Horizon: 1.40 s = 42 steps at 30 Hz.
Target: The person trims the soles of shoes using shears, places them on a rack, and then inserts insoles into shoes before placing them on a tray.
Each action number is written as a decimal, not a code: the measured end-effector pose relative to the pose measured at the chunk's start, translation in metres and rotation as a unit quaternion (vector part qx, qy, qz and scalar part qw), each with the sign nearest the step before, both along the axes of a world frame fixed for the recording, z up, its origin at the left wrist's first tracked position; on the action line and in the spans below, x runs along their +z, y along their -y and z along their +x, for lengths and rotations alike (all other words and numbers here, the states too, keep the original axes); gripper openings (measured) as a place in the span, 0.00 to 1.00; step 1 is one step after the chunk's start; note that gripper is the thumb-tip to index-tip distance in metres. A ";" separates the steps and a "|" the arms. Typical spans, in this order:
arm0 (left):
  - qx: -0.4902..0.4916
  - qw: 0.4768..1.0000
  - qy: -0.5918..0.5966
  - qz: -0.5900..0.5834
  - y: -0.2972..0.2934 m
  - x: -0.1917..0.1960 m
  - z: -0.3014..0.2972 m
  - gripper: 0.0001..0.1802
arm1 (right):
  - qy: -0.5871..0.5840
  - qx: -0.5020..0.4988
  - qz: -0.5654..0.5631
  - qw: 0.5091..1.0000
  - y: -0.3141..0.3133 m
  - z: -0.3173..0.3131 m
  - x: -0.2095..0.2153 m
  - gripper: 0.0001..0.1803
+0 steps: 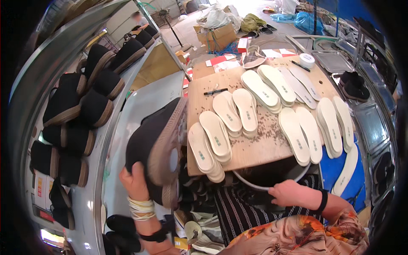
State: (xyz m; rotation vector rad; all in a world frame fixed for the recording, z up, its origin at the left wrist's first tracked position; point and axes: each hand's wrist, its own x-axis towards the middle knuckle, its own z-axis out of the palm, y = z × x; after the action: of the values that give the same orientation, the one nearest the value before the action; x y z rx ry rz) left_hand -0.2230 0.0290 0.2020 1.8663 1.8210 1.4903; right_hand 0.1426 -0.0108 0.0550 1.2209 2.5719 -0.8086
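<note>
At the left edge of the table, my left hand (pixel 135 180) grips a black shoe (pixel 146 134) with a thick brown sole. The shoe is tilted, its sole turned toward the table. A second brown-edged sole shows just below it; whether it is in the same grip I cannot tell. My right hand (pixel 291 194) is closed beside the rim of a round metal basin (pixel 272 187) under the table's front edge. Its curled fingers hide anything they may hold. Several stacks of cream insoles (pixel 214 134) lie on the wooden table (pixel 259 157).
Black shoes (pixel 97 108) fill a metal rack on my left. A dark marker (pixel 216 91), a white round tub (pixel 307 60) and a checked shoe (pixel 254 57) are on the table. Metal trays (pixel 333 60) stand at right. Farther off is a cardboard box (pixel 216 37).
</note>
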 end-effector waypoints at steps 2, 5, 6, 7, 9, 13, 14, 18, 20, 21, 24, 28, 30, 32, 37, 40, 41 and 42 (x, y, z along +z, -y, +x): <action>-0.007 0.988 -0.149 -0.043 -0.051 0.016 0.009 0.18 | -0.005 -0.013 -0.031 0.999 -0.006 0.006 -0.004 0.16; 0.088 0.944 -0.316 -0.021 -0.164 -0.015 -0.033 0.16 | 0.019 -0.057 -0.059 0.996 -0.027 0.019 -0.002 0.15; 0.104 0.943 -0.292 -0.119 -0.203 -0.014 -0.055 0.17 | 0.047 -0.070 -0.081 0.993 -0.030 0.023 0.001 0.15; 0.097 0.867 -0.482 -0.084 -0.245 -0.027 -0.130 0.19 | 0.020 -0.087 -0.064 0.994 -0.030 0.027 -0.006 0.14; 0.163 0.917 -0.363 0.039 -0.319 -0.051 -0.233 0.29 | -0.016 -0.112 -0.018 0.993 -0.032 0.037 -0.013 0.13; 0.072 0.932 -0.356 -0.015 -0.416 -0.106 -0.146 0.28 | -0.013 -0.233 -0.095 0.968 -0.030 0.094 -0.003 0.16; -0.040 0.913 -0.394 -0.094 -0.420 -0.105 -0.123 0.28 | -0.037 -0.261 -0.114 0.958 -0.028 0.112 0.007 0.17; -0.375 0.820 -0.209 -0.378 -0.284 -0.102 0.098 0.17 | -0.083 -0.497 -0.130 0.854 -0.068 0.280 -0.004 0.18; -0.578 0.758 -0.136 -0.270 -0.227 -0.174 0.117 0.22 | -0.142 -0.466 0.066 0.871 -0.106 0.388 -0.005 0.18; -0.506 0.687 -0.114 -0.509 -0.162 -0.162 0.143 0.21 | -0.041 -0.575 0.152 0.803 -0.140 0.395 0.013 0.18; -0.607 0.631 -0.065 -0.479 -0.072 -0.183 0.230 0.20 | 0.162 -0.512 0.362 0.762 -0.223 0.515 -0.014 0.18; -0.492 0.769 -0.208 -0.352 -0.021 -0.267 0.233 0.20 | -0.223 -0.795 0.212 0.522 -0.343 0.489 -0.020 0.30; -0.471 0.769 -0.225 -0.369 -0.021 -0.270 0.233 0.19 | -0.216 -0.808 0.153 0.526 -0.366 0.494 -0.031 0.32; -0.455 0.767 -0.247 -0.378 -0.022 -0.272 0.237 0.19 | -0.071 -0.753 0.239 0.609 -0.369 0.531 -0.062 0.30; -0.413 0.778 -0.294 -0.370 -0.022 -0.271 0.244 0.18 | -0.243 -0.719 0.263 0.596 -0.345 0.538 -0.063 0.11; -0.398 0.814 -0.296 -0.303 -0.020 -0.269 0.253 0.16 | -0.271 -0.700 0.304 0.587 -0.289 0.540 -0.030 0.15; -0.398 0.821 -0.287 -0.291 -0.018 -0.269 0.251 0.16 | -0.345 -0.709 0.309 0.532 -0.265 0.521 -0.013 0.17; -0.397 0.830 -0.277 -0.278 -0.015 -0.267 0.250 0.16 | -0.366 -0.724 0.297 0.503 -0.240 0.502 0.005 0.18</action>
State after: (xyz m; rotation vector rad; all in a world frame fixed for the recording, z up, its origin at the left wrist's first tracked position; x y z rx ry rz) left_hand 0.0266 0.0439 -0.0652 2.3650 1.1180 0.1171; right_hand 0.6448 0.2288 0.0602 4.1524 1.3730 -0.5246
